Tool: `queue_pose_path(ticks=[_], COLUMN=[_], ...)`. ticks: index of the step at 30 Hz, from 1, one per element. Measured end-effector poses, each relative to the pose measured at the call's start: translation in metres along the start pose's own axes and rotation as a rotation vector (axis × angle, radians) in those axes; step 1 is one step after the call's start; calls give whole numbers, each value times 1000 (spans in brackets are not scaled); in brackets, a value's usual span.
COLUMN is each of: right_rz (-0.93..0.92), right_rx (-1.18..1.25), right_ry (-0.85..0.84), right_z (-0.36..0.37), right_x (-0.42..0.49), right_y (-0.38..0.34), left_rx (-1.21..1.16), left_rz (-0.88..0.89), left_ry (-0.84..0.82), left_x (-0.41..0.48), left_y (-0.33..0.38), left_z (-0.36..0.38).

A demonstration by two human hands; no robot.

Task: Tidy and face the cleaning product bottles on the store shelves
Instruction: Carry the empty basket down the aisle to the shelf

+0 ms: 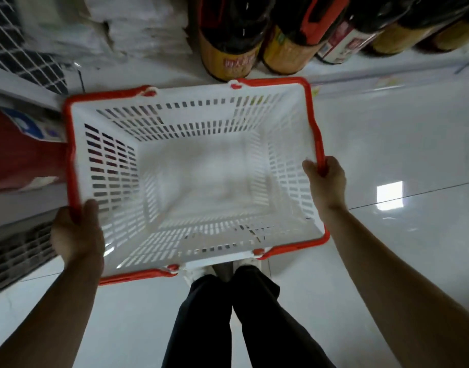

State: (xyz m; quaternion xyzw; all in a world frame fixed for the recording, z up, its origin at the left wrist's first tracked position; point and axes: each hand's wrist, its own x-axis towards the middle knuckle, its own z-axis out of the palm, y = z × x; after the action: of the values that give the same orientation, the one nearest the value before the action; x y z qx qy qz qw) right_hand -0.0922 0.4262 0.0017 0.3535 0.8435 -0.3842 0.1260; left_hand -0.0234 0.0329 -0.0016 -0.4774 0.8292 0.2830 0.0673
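Note:
I hold a white slotted shopping basket [283, 128] with a red rim in front of me, above the floor. It has nothing inside. My left hand [76, 235] grips the rim at the basket's near left corner. My right hand [326, 181] is closed around the red rim on the right side. Beyond the basket, several large dark bottles [230, 46] with yellow and red labels stand in a row on a low white shelf [360, 73].
A wire mesh panel [23, 57] and white packaged goods [137, 27] sit at the upper left. A red package [23, 155] lies on a low shelf to the left. My legs in dark trousers [228, 314] stand on the glossy white tile floor [400, 155].

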Motion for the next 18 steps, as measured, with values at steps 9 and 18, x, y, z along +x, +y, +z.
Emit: queue_pose_path(ticks=[9, 18], right_rz=[-55, -199], right_rx=[6, 82], right_ry=[99, 177], right_z=[-154, -318], right_x=[-94, -195], right_y=[-119, -246], left_rx=[-78, -175], left_rz=[52, 119], left_ry=[40, 72], left_x=[-87, -181], left_y=[104, 196], left_z=[-161, -318])
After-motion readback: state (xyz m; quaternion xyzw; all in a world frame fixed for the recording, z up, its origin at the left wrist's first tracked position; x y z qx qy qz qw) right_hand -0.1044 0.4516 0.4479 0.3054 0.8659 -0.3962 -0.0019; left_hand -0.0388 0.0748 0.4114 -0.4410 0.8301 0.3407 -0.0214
